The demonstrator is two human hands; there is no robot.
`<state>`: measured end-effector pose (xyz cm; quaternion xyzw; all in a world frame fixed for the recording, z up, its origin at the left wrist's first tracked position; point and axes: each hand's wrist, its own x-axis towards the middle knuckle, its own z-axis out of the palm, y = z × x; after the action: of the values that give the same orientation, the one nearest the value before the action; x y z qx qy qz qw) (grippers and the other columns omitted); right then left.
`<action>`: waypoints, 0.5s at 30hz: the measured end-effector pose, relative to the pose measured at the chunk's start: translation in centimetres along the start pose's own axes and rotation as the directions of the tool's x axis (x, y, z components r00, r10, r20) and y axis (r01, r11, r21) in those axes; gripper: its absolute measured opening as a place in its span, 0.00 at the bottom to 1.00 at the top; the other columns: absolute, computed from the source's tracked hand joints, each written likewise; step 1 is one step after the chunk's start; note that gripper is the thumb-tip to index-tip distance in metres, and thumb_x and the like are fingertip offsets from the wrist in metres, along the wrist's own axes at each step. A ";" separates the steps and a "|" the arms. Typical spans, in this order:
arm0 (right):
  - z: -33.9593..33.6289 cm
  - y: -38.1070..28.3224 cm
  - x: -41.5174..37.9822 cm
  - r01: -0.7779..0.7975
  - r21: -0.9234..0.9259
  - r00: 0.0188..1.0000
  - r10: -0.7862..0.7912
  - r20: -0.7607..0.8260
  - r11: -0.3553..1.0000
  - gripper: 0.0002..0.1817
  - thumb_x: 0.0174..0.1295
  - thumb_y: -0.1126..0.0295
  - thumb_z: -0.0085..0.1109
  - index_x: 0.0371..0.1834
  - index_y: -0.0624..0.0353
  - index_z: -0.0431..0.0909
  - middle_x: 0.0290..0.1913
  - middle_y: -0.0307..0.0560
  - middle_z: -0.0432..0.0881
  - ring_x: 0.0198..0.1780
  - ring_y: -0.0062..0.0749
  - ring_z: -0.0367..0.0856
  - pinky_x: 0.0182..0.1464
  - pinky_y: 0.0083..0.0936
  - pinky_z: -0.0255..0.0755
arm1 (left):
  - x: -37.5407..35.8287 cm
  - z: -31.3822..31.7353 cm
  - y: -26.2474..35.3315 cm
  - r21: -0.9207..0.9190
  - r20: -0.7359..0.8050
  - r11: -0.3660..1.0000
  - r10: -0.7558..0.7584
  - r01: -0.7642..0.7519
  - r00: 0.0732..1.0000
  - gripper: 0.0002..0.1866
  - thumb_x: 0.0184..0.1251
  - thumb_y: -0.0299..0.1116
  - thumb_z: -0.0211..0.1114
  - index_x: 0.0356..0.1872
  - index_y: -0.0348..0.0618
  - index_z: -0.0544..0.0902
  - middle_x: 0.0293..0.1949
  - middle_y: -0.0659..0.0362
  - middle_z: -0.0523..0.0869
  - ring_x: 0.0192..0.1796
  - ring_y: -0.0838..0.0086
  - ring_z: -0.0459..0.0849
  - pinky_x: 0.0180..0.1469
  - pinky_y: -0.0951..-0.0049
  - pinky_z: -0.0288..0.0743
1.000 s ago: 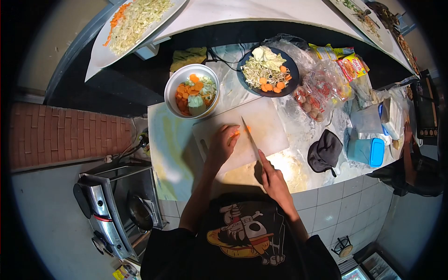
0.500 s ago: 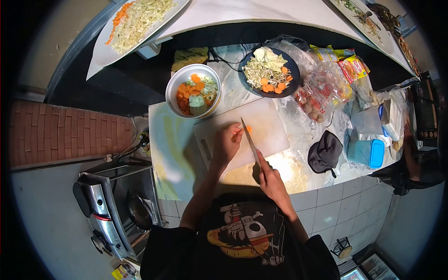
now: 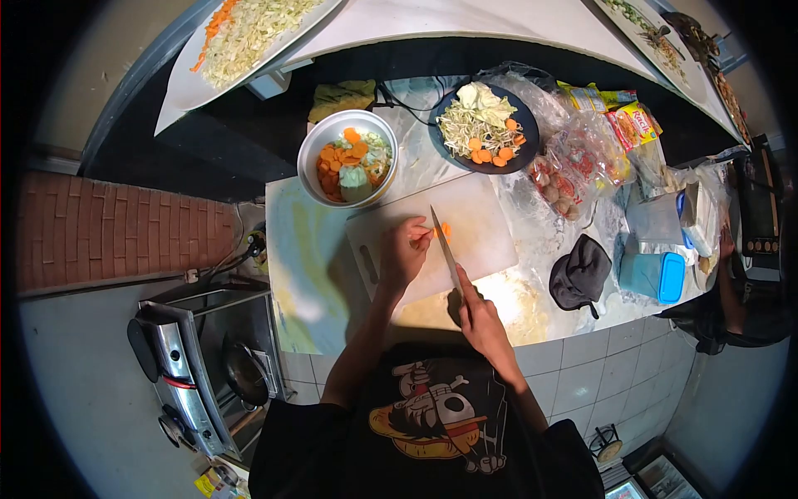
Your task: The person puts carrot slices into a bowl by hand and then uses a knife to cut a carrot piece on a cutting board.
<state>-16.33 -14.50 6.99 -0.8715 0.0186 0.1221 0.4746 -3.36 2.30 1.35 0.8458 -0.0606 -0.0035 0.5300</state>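
Note:
My right hand (image 3: 481, 318) is closed round the handle of a long knife (image 3: 445, 244), its blade pointing away from me over the white cutting board (image 3: 486, 220). Left of the blade, my left hand (image 3: 406, 248) is closed with its fingertips on an orange piece that looks like carrot, mostly hidden by the fingers. A few orange slices (image 3: 446, 229) lie against the blade's right side. Behind the board stands a white bowl (image 3: 304, 170) of carrot slices and chopped vegetables. A dark plate (image 3: 529, 123) holds sprouts, carrot slices and cabbage leaves.
Plastic bags (image 3: 573, 166), a black cap (image 3: 579, 273) and a blue-lidded container (image 3: 670, 277) are on the right. A stove (image 3: 177, 374) stands at lower left. Another person's arm (image 3: 731, 287) shows at far right. Platters of food (image 3: 189, 87) are on the raised counter.
More orange shows beside the blade than before. My hands and the knife keep nearly the same places, while the view has shifted slightly.

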 end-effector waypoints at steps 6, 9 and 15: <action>0.0 -0.1 0.2 0.018 -0.020 1.000 -0.018 0.001 1.000 0.42 0.65 0.80 0.51 0.83 0.43 0.50 0.28 0.71 0.78 0.31 0.67 0.77 0.41 0.52 0.70 | 0.1 -0.1 0.5 -0.022 0.024 0.994 -0.106 0.106 0.994 0.16 0.62 0.24 0.70 0.51 0.35 0.83 0.36 0.52 0.91 0.39 0.70 0.90 0.45 0.71 0.82; 0.2 -0.4 0.3 0.067 -0.041 0.998 -0.068 -0.018 0.997 0.44 0.63 0.82 0.51 0.83 0.46 0.47 0.25 0.70 0.77 0.29 0.67 0.77 0.38 0.51 0.71 | 0.1 -0.1 0.7 -0.010 -0.004 0.996 -0.084 0.084 0.996 0.15 0.61 0.22 0.71 0.49 0.34 0.83 0.34 0.51 0.91 0.37 0.67 0.91 0.42 0.71 0.83; 0.4 -1.1 0.9 -0.021 -0.050 0.994 0.026 0.107 0.999 0.45 0.61 0.84 0.51 0.82 0.57 0.44 0.41 0.73 0.78 0.36 0.65 0.79 0.41 0.50 0.72 | -0.1 0.0 1.1 -0.011 -0.025 0.997 -0.074 0.074 0.997 0.15 0.61 0.22 0.71 0.49 0.35 0.83 0.35 0.51 0.91 0.37 0.68 0.91 0.43 0.72 0.83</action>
<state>-15.35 -13.47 7.42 -0.8748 0.0005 0.1747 0.4519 -3.53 1.86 2.32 0.8448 -0.0225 -0.0124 0.5345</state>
